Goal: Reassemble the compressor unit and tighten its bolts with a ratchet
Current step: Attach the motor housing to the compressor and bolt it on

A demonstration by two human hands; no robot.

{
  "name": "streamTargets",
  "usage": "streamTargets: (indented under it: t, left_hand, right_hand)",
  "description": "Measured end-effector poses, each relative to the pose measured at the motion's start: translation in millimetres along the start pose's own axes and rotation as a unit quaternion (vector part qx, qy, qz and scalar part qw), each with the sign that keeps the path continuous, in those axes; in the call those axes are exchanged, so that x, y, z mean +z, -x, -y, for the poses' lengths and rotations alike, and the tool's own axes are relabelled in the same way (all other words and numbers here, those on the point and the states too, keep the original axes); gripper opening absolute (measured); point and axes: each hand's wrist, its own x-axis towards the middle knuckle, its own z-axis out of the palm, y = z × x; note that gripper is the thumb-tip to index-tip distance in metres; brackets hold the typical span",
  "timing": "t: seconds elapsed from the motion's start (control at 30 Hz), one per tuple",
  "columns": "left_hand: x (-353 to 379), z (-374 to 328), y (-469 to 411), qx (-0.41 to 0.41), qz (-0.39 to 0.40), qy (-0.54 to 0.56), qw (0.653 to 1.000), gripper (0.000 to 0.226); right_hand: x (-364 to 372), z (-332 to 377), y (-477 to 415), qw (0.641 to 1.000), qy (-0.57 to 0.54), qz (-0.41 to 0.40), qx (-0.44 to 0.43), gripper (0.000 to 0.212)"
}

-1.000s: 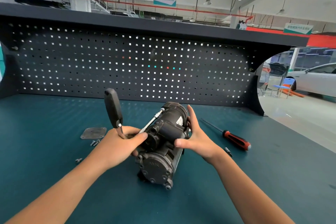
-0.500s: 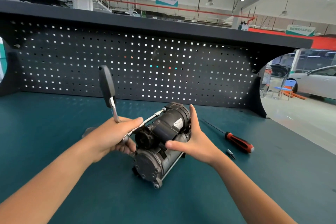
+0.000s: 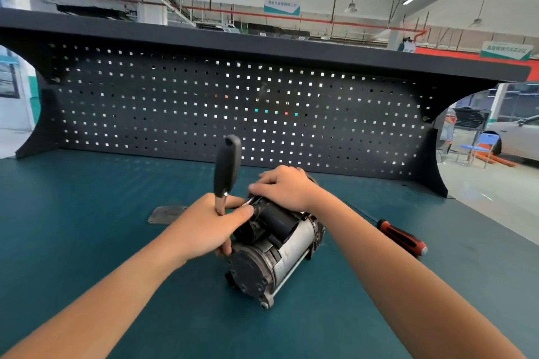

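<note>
The compressor unit, a black and silver cylinder with a bolted round end cap, lies on its side on the teal bench, cap toward me. My left hand grips the ratchet near its head, and the black handle stands upright above my fist. The ratchet's shiny extension runs right toward the top of the compressor, mostly hidden by my fingers. My right hand lies over the far top of the compressor, its fingers bent over the housing.
A grey metal cover plate lies on the bench left of my left hand. A red and black screwdriver lies to the right of the compressor. A black pegboard closes off the back of the bench.
My right hand moved from the compressor's right side up onto its far top. The compressor has turned a little, and the ratchet handle stands more upright.
</note>
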Motion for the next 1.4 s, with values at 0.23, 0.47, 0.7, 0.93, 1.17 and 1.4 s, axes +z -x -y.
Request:
streamTargets:
  t: [0.23,0.47,0.7,0.93,1.17,1.4]
  left_hand:
    - [2,6,0,-0.145,-0.021,0.343,0.928,0.025]
    - [7,5,0,-0.205,-0.046,0.515,0.831,0.018]
    - [-4,12,2,0.217,-0.061,-0.338,0.913,0.03]
    - [3,16,-2,0.065,-0.066,0.11,0.99,0.019]
    - [1,8,-4,-0.222,-0.02,0.518,0.826,0.02]
    - [-8,5,1,0.091,-0.035,-0.135,0.986,0.015]
  right_hand:
    - [13,-1,-1,0.997,0.003,-0.079,0.004,0.041]
    - [12,1,1,0.995,-0.002,-0.096,0.012,0.041]
    - [8,5,6,0.989,-0.07,-0.131,0.01,0.03]
    - [9,4,12,0.987,-0.082,-0.137,-0.007,0.031]
    - [10,3,7,0.989,-0.064,-0.135,-0.005,0.032]
    - [8,3,5,0.997,0.003,-0.076,0.018,0.048]
